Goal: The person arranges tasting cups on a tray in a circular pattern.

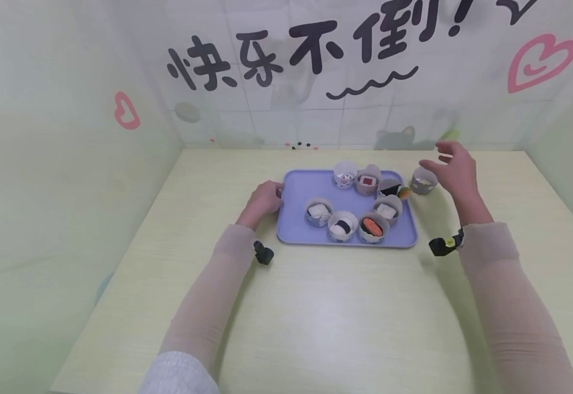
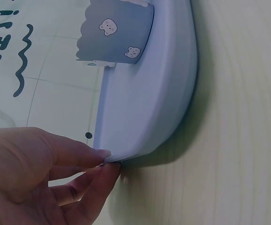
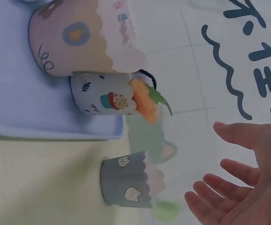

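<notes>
My left hand pinches the rim of a lavender tray at its left side, thumb above and fingers below in the left wrist view. Several paper cupcake cups holding sushi pieces stand on the tray, among them one with an orange-topped piece and one with a black-banded white piece. A grey paper cup with animal faces stands on the table, just off the tray's right back corner. Close above that cup is my right hand, fingers spread and apart from it in the right wrist view, holding nothing.
A pale wooden table carries the tray. Behind it rises a wall with large dark lettering and pink hearts. An orange piece with a green leaf sticks out of a cup at the tray's right side.
</notes>
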Action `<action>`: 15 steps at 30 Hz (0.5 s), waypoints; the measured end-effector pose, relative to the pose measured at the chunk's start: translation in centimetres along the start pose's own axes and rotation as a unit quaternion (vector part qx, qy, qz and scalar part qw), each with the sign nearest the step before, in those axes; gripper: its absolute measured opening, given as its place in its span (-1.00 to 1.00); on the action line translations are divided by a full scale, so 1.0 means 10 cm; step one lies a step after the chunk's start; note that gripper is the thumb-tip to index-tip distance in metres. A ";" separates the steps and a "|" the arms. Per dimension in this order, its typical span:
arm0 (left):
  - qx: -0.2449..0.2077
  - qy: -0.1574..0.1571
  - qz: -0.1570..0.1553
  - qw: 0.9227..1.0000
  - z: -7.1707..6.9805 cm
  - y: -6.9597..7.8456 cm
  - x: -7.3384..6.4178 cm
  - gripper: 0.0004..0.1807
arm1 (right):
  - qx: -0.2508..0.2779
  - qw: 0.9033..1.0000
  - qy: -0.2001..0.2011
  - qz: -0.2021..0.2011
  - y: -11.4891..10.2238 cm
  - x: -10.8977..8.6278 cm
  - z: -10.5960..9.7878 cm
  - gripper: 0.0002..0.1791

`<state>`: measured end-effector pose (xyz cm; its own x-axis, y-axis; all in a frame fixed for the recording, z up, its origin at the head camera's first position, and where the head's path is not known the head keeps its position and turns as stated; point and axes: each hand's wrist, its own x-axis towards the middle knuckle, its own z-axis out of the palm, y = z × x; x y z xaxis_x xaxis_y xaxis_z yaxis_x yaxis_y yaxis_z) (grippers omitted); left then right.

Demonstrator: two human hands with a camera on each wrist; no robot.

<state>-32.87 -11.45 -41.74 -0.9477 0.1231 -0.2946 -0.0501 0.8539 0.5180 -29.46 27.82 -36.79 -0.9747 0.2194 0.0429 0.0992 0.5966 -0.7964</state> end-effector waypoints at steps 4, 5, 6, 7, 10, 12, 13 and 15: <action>0.001 0.002 0.003 1.000 0.00 -0.01 0.00 -0.33 | -0.006 1.000 -0.011 0.020 0.12 0.02 0.01 -0.18; 0.002 0.002 0.003 1.000 0.00 -0.01 0.00 -0.33 | -0.006 1.000 -0.014 0.025 0.15 0.03 0.01 -0.17; 0.004 0.002 0.003 1.000 0.01 -0.01 0.00 -0.33 | -0.009 0.999 -0.018 0.029 0.18 0.03 0.01 -0.16; 0.004 0.002 0.003 1.000 0.01 -0.01 0.00 -0.33 | -0.012 0.999 -0.023 0.034 0.20 0.04 0.02 -0.15; 0.004 0.003 0.004 1.000 0.01 -0.01 0.00 -0.34 | -0.018 0.998 -0.038 0.045 0.27 0.06 0.04 -0.12; 0.003 0.004 0.006 1.000 0.01 -0.01 0.00 -0.34 | -0.025 0.997 -0.047 0.050 0.30 0.07 0.05 -0.10; 0.002 0.004 0.006 1.000 0.01 -0.01 -0.01 -0.34 | -0.029 0.997 -0.052 0.052 0.32 0.07 0.06 -0.09; 0.000 0.004 0.006 1.000 0.01 -0.01 -0.01 -0.34 | -0.036 0.996 -0.058 0.056 0.35 0.08 0.07 -0.08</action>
<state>-32.76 -11.49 -41.80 -0.9505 0.1294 -0.2824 -0.0387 0.8526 0.5211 -30.07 29.53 -39.95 -0.9728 0.1991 -0.1181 0.2192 0.6277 -0.7469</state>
